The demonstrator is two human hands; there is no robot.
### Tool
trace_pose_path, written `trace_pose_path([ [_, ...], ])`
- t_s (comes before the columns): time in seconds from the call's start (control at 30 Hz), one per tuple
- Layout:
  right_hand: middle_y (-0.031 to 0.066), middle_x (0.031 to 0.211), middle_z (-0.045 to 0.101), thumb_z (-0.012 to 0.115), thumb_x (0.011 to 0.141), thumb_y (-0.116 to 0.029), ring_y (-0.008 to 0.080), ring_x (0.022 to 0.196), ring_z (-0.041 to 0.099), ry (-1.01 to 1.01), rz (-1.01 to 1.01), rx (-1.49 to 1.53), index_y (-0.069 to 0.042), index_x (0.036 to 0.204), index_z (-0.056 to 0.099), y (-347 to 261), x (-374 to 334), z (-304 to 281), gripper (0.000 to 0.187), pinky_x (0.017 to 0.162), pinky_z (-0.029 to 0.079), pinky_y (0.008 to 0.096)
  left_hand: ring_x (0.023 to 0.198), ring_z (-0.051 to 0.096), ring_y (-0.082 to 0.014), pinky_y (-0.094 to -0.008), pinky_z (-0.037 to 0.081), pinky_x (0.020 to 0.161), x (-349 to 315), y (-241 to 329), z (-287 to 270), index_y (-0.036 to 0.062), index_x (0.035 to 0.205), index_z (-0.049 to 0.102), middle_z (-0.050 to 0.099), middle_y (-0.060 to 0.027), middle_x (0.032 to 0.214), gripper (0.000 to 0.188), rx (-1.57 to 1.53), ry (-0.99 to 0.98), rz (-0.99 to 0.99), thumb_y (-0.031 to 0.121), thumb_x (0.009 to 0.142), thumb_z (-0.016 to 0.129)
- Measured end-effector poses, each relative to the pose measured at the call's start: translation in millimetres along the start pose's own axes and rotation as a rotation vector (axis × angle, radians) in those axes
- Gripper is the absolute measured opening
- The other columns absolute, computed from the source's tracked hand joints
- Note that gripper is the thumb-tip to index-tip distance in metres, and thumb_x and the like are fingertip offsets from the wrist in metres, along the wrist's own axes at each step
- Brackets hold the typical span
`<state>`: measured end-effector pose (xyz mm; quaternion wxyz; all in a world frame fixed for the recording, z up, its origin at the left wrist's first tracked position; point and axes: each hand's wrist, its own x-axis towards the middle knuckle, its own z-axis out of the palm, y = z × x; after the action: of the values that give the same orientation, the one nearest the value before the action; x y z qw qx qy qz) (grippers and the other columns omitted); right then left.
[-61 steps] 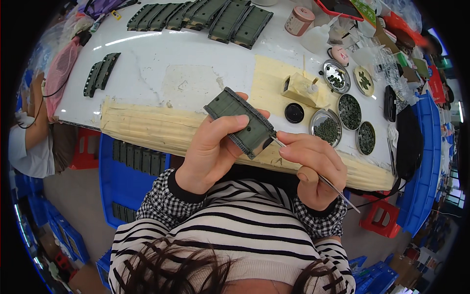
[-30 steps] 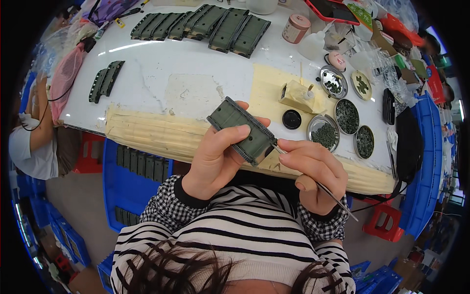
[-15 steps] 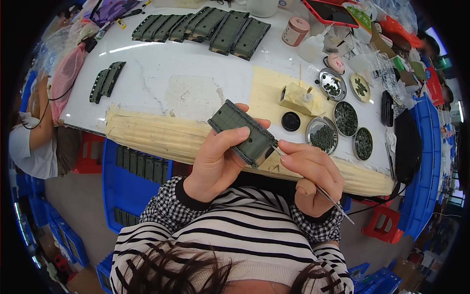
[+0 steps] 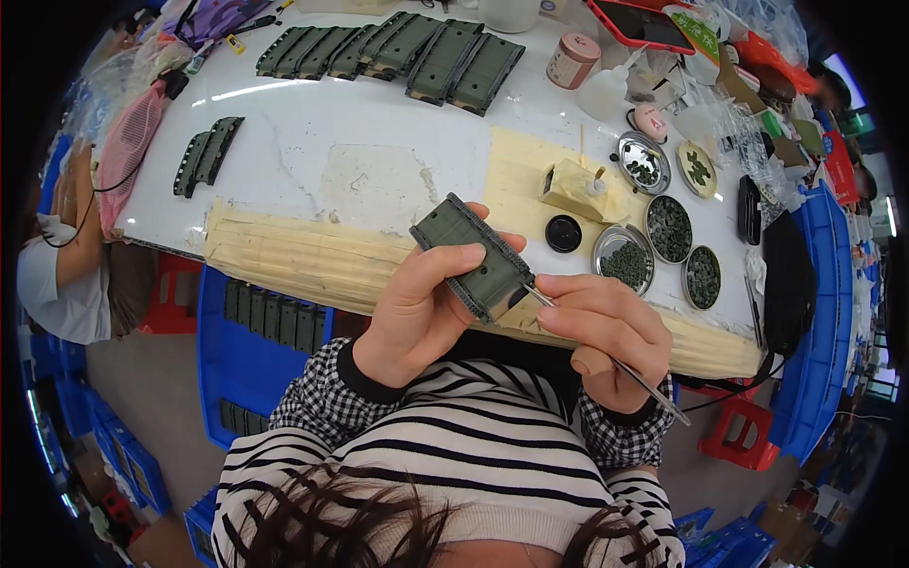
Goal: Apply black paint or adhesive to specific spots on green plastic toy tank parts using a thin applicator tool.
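My left hand (image 4: pixel 421 308) grips a dark green oblong model part (image 4: pixel 473 257) with ribbed edges, held tilted above the near edge of the white table (image 4: pixel 312 123). My right hand (image 4: pixel 606 331) pinches metal tweezers (image 4: pixel 615 364) like a pen. The tweezers' tip touches the lower right end of the green part, and their tail sticks out past my wrist to the lower right. Both hands are close to my chest, over my striped top.
A row of green parts (image 4: pixel 398 43) lies at the table's far side, one more (image 4: pixel 206 154) at the left. Round metal dishes of small dark pieces (image 4: pixel 668 227) stand at the right near a black lid (image 4: pixel 563 233) and a tan box (image 4: pixel 568 189). A blue crate (image 4: pixel 265 322) sits below the table. A person's arm (image 4: pixel 80 227) is at the left.
The green part and both hands have shifted slightly to the right and a little toward me. The tweezers' tip stays at the part's lower end.
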<state>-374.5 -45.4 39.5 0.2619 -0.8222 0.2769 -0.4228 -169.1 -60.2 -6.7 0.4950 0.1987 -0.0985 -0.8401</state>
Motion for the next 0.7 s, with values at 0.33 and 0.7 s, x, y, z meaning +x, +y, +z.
trace_pose_path([
  [0.33,0.0162,0.106,0.065,0.072,0.075,-0.008,0.0308,0.101,0.065,0.041,0.014,-0.013,0.001,0.108,0.065,-2.5,-3.4,2.8,0.035,0.078,0.054,0.0351,0.106,0.061,-0.0250,-0.0393,0.051,0.093,1.4,-0.1,-0.1,0.0081,0.129,0.041,0.058,-0.0204,0.118,0.043,0.013,-0.030,0.009,0.007,0.089,0.057],
  [0.7,0.0159,0.106,0.065,0.071,0.075,-0.007,0.0312,0.101,0.065,0.059,0.015,-0.028,0.002,0.108,0.064,-2.2,-5.4,5.4,0.035,0.079,0.054,0.0357,0.106,0.060,-0.0238,-0.0386,0.050,0.094,1.1,-1.5,-0.3,0.0088,0.130,0.041,0.058,-0.0201,0.119,0.044,0.012,-0.012,0.016,0.008,0.089,0.058],
])
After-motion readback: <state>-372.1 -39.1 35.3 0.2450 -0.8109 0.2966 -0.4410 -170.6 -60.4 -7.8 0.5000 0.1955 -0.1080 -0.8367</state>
